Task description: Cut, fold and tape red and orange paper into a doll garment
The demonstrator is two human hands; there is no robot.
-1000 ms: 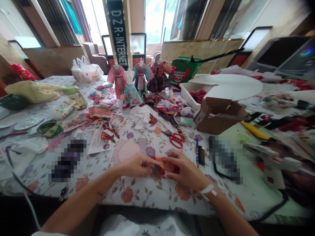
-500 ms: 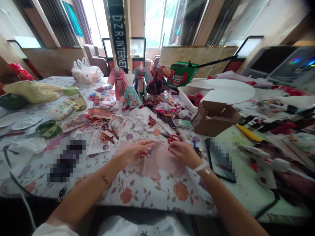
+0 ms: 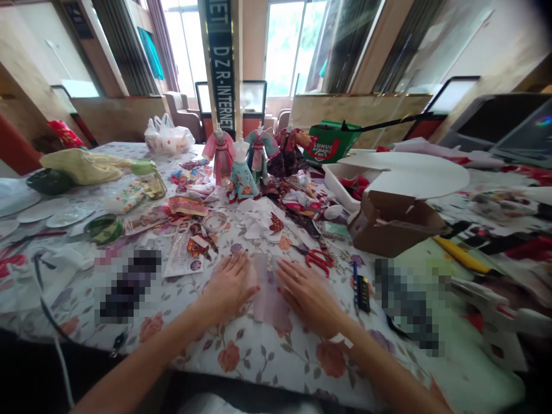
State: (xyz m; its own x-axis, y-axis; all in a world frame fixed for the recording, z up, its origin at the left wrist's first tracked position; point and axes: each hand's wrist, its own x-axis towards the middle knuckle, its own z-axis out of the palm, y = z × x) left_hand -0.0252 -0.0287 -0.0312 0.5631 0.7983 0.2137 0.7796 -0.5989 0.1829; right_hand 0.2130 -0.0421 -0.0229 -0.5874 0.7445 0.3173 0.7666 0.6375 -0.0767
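A piece of sheer pale pink fabric point(image 3: 269, 307) lies flat on the flowered tablecloth in front of me. On its left side my left hand point(image 3: 230, 282) rests palm down, fingers stretched out. My right hand point(image 3: 304, 287) presses flat on the right side of the fabric, its fingers also extended. Just beyond the right hand are red-handled scissors point(image 3: 319, 260), lying partly spread. Crumpled white cloth point(image 3: 259, 218) with a red and gold patterned piece point(image 3: 276, 223) sits past the fingertips.
Small dress forms in robes point(image 3: 244, 172) stand at the back. A cardboard box point(image 3: 392, 224) and a glue gun point(image 3: 483, 299) are at the right. On the left lie a roll of green tape point(image 3: 103, 229) and a jar point(image 3: 150, 179). A blue pen point(image 3: 356, 282) lies beside the right hand.
Both hands have come down from holding the fabric's edges to lying flat on it. The fabric now rests spread on the table. The view has shifted slightly.
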